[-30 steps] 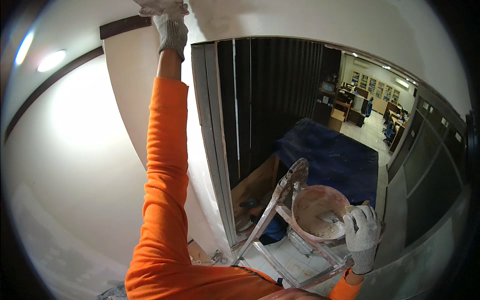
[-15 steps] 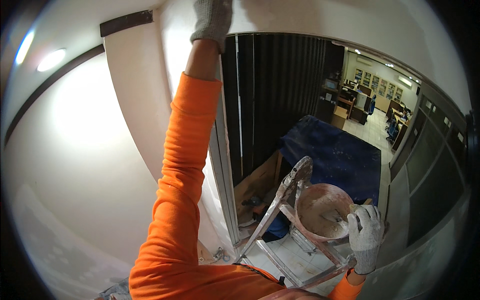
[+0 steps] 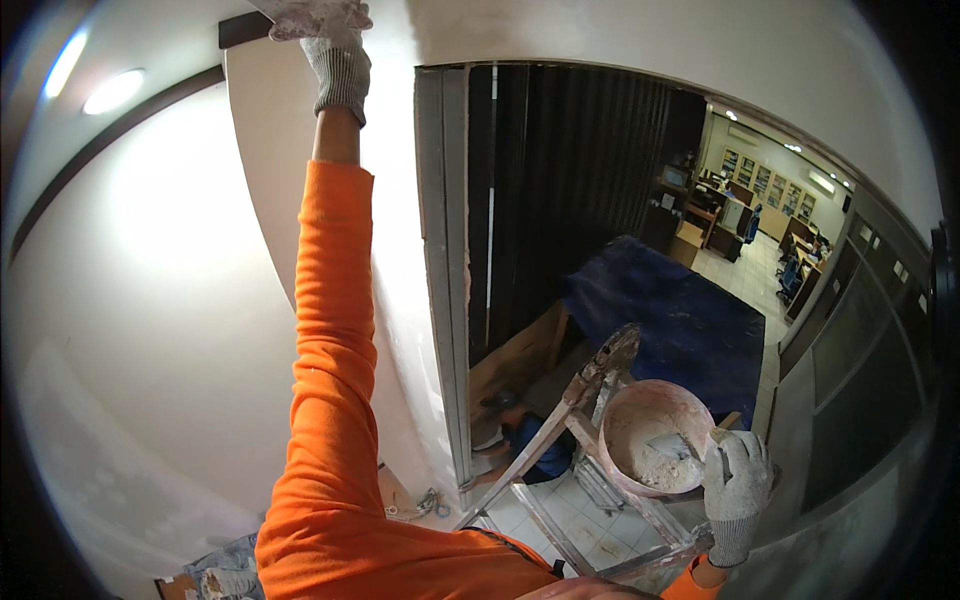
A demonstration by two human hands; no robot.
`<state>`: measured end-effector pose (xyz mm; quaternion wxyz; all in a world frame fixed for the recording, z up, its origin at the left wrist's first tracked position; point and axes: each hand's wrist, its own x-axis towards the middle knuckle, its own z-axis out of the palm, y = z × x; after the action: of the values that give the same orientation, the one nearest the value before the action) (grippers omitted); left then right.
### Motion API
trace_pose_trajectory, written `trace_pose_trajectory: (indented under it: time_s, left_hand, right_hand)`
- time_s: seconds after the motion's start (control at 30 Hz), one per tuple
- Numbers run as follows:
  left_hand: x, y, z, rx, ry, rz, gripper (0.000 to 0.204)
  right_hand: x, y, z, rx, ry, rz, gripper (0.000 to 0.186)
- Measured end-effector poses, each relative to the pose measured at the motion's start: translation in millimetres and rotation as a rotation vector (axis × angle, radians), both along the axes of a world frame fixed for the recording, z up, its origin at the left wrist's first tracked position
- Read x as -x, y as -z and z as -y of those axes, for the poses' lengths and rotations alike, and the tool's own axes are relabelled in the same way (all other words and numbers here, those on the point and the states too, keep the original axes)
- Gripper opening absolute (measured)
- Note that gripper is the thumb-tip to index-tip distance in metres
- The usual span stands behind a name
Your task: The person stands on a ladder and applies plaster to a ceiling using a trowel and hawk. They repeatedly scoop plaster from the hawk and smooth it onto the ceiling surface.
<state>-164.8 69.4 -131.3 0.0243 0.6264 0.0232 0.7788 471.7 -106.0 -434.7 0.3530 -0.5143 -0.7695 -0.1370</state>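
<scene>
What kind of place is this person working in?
Probably an office interior under renovation: the left hand reaches to a white wall near the ceiling, the right hand holds a plaster-filled bowl above a spattered stepladder, desks beyond.

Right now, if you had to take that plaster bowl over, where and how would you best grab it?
Take the bowl by its bare far rim, coming from above and the left. The right hand already holds the near right rim, a trowel lies inside, and wet plaster fills the bottom, so keep it level.
</scene>
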Motion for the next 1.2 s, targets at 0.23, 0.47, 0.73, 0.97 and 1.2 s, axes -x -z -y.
trace_pose_trajectory:
  time_s: [0.23,0.47,0.73,0.97,1.2]
  left_hand:
    - [70,-25,-33,0.229,-0.471,0.400,0.030]
    - [111,-28,-62,0.109,-0.513,0.246,0.029]
    - [124,-39,-78,0.055,-0.504,0.223,0.027]
    - [124,-53,-90,0.016,-0.493,0.215,0.025]
    - [120,-61,-97,-0.012,-0.469,0.206,0.023]
  right_hand:
    - [4,-1,2,0.029,0.044,0.013,0.018]
    - [1,1,-2,0.061,0.093,0.043,0.020]
    - [2,1,-4,0.097,0.128,0.043,0.021]
    - [2,1,-8,0.093,0.120,0.028,0.021]
    - [4,-2,-8,0.077,0.139,0.046,0.022]
